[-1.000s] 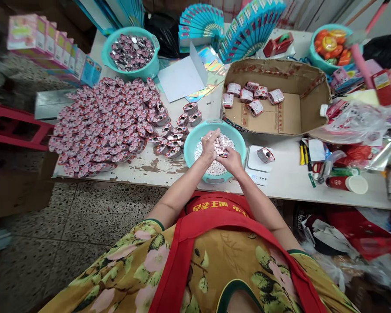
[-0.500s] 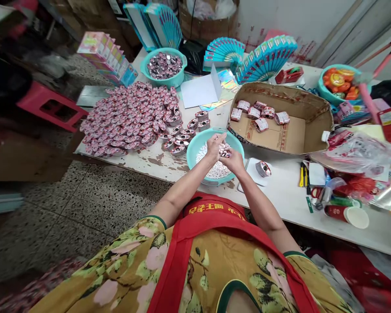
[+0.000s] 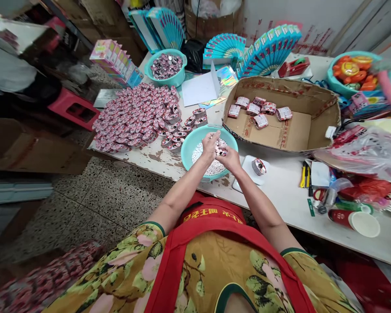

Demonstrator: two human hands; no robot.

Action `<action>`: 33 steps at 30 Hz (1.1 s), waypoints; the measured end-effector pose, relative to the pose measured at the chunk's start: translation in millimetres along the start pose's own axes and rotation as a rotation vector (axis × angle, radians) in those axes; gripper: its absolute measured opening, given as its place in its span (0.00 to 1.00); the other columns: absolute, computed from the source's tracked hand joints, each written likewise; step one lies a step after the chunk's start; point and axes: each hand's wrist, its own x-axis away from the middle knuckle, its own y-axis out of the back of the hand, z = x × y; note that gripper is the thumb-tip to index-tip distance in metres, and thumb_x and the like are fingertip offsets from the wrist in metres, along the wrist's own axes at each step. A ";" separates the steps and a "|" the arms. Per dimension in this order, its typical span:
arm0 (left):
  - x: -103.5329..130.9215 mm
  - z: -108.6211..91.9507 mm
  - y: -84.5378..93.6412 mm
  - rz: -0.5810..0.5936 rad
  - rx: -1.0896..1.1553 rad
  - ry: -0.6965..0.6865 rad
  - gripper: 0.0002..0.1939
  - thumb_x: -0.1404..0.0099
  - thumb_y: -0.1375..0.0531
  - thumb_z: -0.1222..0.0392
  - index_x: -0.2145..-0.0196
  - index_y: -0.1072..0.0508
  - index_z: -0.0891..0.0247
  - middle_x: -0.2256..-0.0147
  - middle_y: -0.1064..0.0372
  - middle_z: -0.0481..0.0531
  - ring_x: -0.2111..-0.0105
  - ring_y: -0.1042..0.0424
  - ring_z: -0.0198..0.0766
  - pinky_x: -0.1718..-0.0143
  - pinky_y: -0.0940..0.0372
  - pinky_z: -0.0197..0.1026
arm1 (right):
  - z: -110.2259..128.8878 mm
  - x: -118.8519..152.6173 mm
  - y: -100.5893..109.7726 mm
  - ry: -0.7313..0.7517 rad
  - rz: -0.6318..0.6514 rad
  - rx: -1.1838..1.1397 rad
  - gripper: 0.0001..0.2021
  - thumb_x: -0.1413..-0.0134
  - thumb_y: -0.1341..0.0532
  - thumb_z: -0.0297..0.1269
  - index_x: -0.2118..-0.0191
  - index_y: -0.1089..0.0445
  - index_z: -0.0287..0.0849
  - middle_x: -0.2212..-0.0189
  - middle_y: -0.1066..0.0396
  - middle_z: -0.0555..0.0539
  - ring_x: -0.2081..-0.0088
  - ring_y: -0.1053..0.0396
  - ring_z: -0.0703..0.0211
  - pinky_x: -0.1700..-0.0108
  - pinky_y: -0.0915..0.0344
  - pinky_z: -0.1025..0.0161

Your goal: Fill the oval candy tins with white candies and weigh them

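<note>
Both hands meet over a turquoise bowl (image 3: 184, 154) of small white pellets (image 3: 197, 152). My left hand (image 3: 210, 146) is cupped, its fingers curled around some pellets heaped between the hands. In my right hand (image 3: 230, 159) is a small oval container (image 3: 222, 153) with a dark and red pattern, mostly hidden by the fingers. A similar open container (image 3: 258, 166) rests on a flat white scale-like plate (image 3: 247, 177) right of the bowl. Several more open containers (image 3: 174, 138) stand left of the bowl, beside a large spread of pink-and-red ones (image 3: 127, 115).
Right of the bowl sits a cut-down cardboard box (image 3: 299, 130) holding several labelled containers. Behind stand a bowl of shiny lids (image 3: 166, 67) and fanned blue boxes (image 3: 269, 50). Cutters (image 3: 305, 174), a paper cup (image 3: 355, 221) and plastic bags (image 3: 365, 150) crowd the right side.
The camera view has shifted slightly, so the table contents appear displaced. Both hands stay together over the bowl, with the container still in my right hand.
</note>
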 end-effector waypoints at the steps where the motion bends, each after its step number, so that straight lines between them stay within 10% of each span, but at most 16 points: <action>1: 0.9 0.1 -1.9 -0.005 -0.002 -0.006 0.27 0.47 0.28 0.41 0.73 0.38 0.62 0.81 0.42 0.40 0.85 0.43 0.25 0.84 0.50 0.32 | -0.4 0.3 1.0 0.000 0.006 -0.002 0.22 0.57 0.31 0.42 0.53 0.24 0.42 0.61 0.21 0.44 0.59 0.25 0.49 0.55 0.31 0.57; 19: -5.1 -8.5 -5.7 0.077 -0.040 -0.068 0.28 0.46 0.30 0.36 0.74 0.35 0.63 0.83 0.48 0.39 0.86 0.48 0.24 0.87 0.56 0.31 | -8.9 -12.7 -12.7 0.118 -0.074 -0.419 0.19 0.62 0.32 0.43 0.60 0.27 0.42 0.61 0.22 0.47 0.58 0.26 0.51 0.51 0.32 0.56; 25: -26.7 -22.9 2.1 0.094 0.035 0.120 0.25 0.41 0.31 0.40 0.73 0.35 0.64 0.83 0.50 0.38 0.87 0.50 0.22 0.87 0.56 0.29 | -16.2 -23.5 -25.8 0.106 -0.069 -0.547 0.22 0.63 0.30 0.45 0.59 0.26 0.42 0.60 0.23 0.47 0.57 0.26 0.52 0.48 0.32 0.56; 33: -63.5 -7.8 62.2 -0.041 -0.241 0.564 0.13 0.33 0.37 0.58 0.72 0.35 0.64 0.81 0.41 0.44 0.86 0.43 0.24 0.85 0.49 0.26 | -34.5 8.2 -14.5 -0.062 -0.085 -0.685 0.29 0.65 0.26 0.50 0.54 0.26 0.42 0.55 0.23 0.47 0.54 0.26 0.54 0.46 0.31 0.57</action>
